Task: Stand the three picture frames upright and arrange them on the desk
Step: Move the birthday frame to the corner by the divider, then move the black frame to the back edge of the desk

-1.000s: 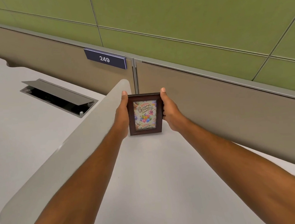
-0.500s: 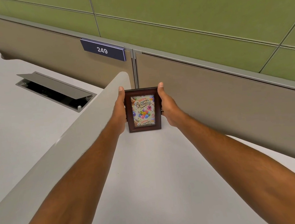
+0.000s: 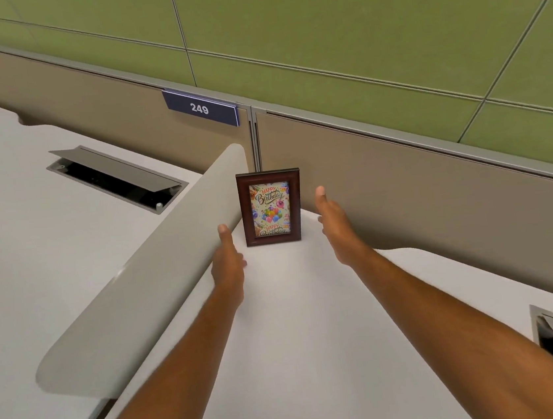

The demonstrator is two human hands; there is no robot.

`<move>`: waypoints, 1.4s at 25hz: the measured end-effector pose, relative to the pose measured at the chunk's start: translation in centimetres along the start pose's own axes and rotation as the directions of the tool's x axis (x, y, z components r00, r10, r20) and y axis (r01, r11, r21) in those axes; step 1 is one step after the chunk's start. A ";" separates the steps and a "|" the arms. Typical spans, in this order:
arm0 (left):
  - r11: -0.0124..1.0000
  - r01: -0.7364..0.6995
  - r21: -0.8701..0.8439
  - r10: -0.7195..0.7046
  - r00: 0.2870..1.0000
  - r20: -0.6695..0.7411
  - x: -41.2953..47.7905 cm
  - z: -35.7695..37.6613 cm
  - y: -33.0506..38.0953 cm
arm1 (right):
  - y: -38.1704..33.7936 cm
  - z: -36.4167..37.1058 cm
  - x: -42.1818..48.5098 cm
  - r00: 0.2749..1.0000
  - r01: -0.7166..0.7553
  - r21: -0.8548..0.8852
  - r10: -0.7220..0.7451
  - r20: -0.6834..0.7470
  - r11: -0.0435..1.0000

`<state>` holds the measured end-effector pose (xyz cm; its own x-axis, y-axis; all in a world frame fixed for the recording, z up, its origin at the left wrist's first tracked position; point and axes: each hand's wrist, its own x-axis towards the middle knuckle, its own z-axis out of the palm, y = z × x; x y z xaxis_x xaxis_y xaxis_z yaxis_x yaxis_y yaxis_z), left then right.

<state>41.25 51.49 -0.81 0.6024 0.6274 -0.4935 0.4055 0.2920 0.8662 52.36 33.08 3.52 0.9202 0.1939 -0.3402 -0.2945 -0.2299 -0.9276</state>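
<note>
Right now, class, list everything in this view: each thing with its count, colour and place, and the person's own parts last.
frame: one, dark brown, upright in the desk's back corner
desk: one, white, under the frame
divider: one, grey, left of the frame
sign: one, navy, reads 249, on the partition
partition: beige below, green above, behind the desk
hatches: two, grey, left desk and lower right
left hand: open, left of the frame
right hand: open, right of the frame

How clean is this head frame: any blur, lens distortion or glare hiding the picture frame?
Head view: the picture frame is sharp, its "Happy Birthday" print readable with no glare; the left hand is slightly smeared; the straight wall panel seams bow from the wide-angle lens; lighting is soft and even, with only faint shadow on the desk.
</note>
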 end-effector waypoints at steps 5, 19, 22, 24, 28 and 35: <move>0.982 0.186 0.040 -0.190 0.968 0.164 -5.5 -2.6 -3.9 | 4.5 -2.8 -7.9 0.992 -0.072 0.024 0.074 -0.105 0.997; 0.935 0.296 0.193 -0.353 0.820 0.450 -26.6 -2.6 -12.8 | 15.8 -10.8 -34.0 0.984 -0.107 0.049 0.113 -0.140 0.993; 0.938 0.277 0.208 -0.344 0.813 0.470 -29.8 -1.9 -14.7 | 18.2 -13.8 -38.5 0.981 -0.130 0.053 0.136 -0.136 0.990; 0.932 0.269 0.242 -0.355 0.802 0.480 -32.4 -0.8 -16.0 | 20.3 -16.5 -41.8 0.976 -0.162 0.042 0.166 -0.141 0.986; 0.924 0.222 0.311 -0.362 0.772 0.523 -37.2 2.3 -18.0 | 24.4 -21.7 -47.4 0.965 -0.213 -0.005 0.210 -0.159 0.977; 0.911 0.002 0.413 -0.287 0.722 0.630 -45.1 8.9 -20.1 | 29.1 -31.6 -53.5 0.924 -0.284 0.022 0.279 -0.262 0.959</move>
<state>12.05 10.91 3.33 0.7514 -0.0855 -0.6543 0.6543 -0.0313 0.7555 2.69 -14.09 -0.38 0.8353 -0.1346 -0.5330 -0.5490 -0.2542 -0.7962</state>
